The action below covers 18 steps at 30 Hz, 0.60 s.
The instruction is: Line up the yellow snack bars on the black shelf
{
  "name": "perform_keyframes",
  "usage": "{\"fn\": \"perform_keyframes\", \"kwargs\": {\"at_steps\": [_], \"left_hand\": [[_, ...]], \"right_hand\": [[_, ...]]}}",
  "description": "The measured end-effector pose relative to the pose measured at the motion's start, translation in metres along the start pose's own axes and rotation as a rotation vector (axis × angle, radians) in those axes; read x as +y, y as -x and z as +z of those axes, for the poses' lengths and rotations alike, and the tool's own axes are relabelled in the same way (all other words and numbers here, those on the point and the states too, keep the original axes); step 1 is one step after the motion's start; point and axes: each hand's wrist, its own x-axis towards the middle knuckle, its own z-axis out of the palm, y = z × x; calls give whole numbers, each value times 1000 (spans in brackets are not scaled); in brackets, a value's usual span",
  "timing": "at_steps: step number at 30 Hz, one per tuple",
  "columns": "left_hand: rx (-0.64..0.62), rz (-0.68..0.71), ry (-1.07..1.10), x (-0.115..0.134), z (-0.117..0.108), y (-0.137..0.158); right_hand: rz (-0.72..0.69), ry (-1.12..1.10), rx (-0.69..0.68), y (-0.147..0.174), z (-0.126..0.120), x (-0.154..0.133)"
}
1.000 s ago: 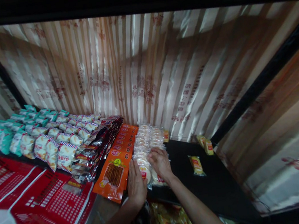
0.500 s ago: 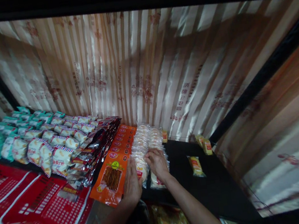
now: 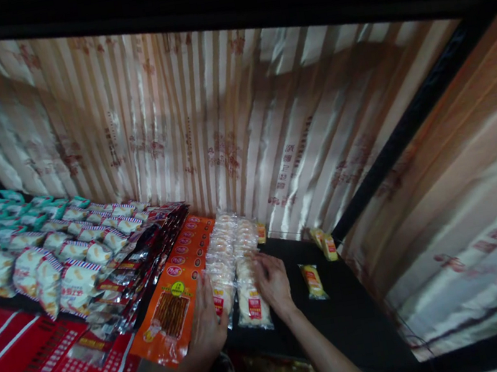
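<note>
Head view: both hands at two rows of clear-wrapped pale packs [image 3: 252, 301], black shelf [image 3: 319, 332].
Rows run from near the shelf's front edge toward its back edge; left hand [image 3: 206, 321] flat, fingers straight and together, beside the left row, over the orange packet's [image 3: 172, 298] right edge; right hand [image 3: 273, 282] curled at the right row's outer side, grip cannot be told; one yellow pack [image 3: 313, 281] lies apart rightward, two yellow packs [image 3: 326, 244] at the back right corner.
</note>
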Motion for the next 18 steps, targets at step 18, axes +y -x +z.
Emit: {"fn": "perform_keyframes", "kwargs": {"at_steps": [18], "left_hand": [[-142, 307, -276, 44, 15, -163]], "right_hand": [[46, 50, -95, -115, 15, 100]]}}
